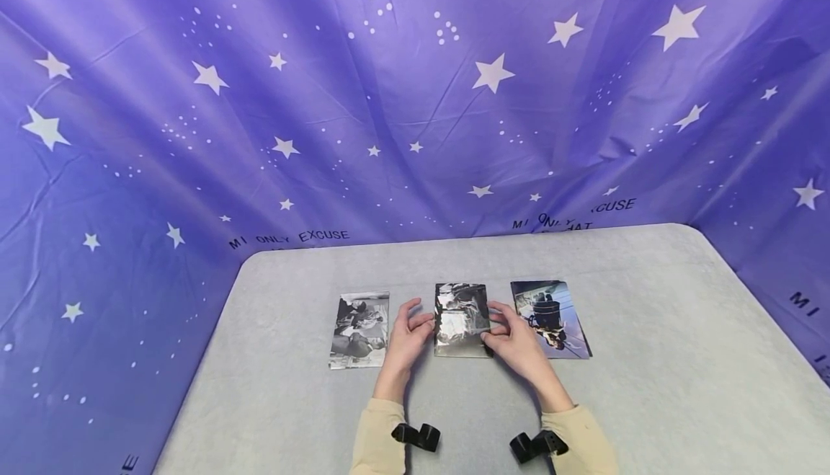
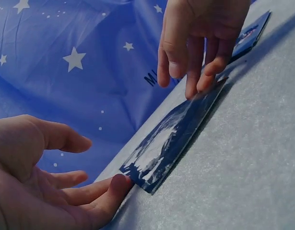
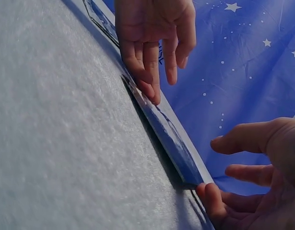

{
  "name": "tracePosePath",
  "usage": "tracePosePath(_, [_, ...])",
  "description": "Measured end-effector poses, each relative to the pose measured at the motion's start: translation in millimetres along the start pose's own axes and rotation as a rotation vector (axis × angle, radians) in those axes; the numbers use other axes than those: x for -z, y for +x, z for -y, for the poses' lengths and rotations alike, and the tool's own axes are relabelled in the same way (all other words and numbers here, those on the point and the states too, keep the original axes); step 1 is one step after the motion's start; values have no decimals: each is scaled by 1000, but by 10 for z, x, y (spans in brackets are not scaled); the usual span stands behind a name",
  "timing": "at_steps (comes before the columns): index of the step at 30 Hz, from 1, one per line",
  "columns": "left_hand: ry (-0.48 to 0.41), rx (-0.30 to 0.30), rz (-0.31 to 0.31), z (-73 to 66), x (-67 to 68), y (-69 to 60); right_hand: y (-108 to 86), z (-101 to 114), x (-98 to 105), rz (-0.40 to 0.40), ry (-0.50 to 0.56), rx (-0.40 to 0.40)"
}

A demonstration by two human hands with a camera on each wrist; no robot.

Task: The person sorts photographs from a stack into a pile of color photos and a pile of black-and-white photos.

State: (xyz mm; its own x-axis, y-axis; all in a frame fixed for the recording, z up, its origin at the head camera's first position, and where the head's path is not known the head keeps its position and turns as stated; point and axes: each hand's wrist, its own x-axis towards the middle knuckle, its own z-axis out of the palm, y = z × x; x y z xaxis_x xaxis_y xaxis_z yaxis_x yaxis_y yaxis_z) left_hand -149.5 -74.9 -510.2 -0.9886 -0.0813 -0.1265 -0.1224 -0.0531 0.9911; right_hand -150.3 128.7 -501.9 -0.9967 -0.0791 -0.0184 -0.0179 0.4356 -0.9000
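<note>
Three small stacks of photo prints lie in a row on the table. The middle stack (image 1: 461, 316), topped by a glossy black-and-white picture, sits between both hands. My left hand (image 1: 407, 338) touches its left edge with the fingertips, the thumb held off it. On the opposite side my right hand (image 1: 519, 339) rests its fingertips along the right edge. Both wrist views show loosely extended fingers at the edges of the slightly thick stack (image 2: 169, 136). Left of the hands is another black-and-white stack (image 1: 359, 331); a colour stack (image 1: 559, 323) lies partly behind the right hand.
A pale grey cloth-like surface covers the table (image 1: 279, 388), which has rounded far corners. A purple-blue curtain (image 1: 389, 100) with white stars hangs behind it and along both sides. Black straps with camera mounts (image 1: 418, 437) sit at both wrists over beige sleeves.
</note>
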Motion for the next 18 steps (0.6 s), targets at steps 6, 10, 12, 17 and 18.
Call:
tracePosePath(6, [-38,6,-5,16,45,9,19,4,-31,-6,66,15])
tracePosePath(10, [-78,12,-2,3,77,11,30,28,-56,-23,84,9])
tracePosePath(12, [-101,20,2,-9,94,7,36,41,-69,-31,106,0])
tracePosePath(17, [-113,28,18,-21,138,-6,50,59,-105,-29,235,-14])
tracePosePath(18, [-107,24,22,-18,147,-8,53,61,-113,-25,268,-21])
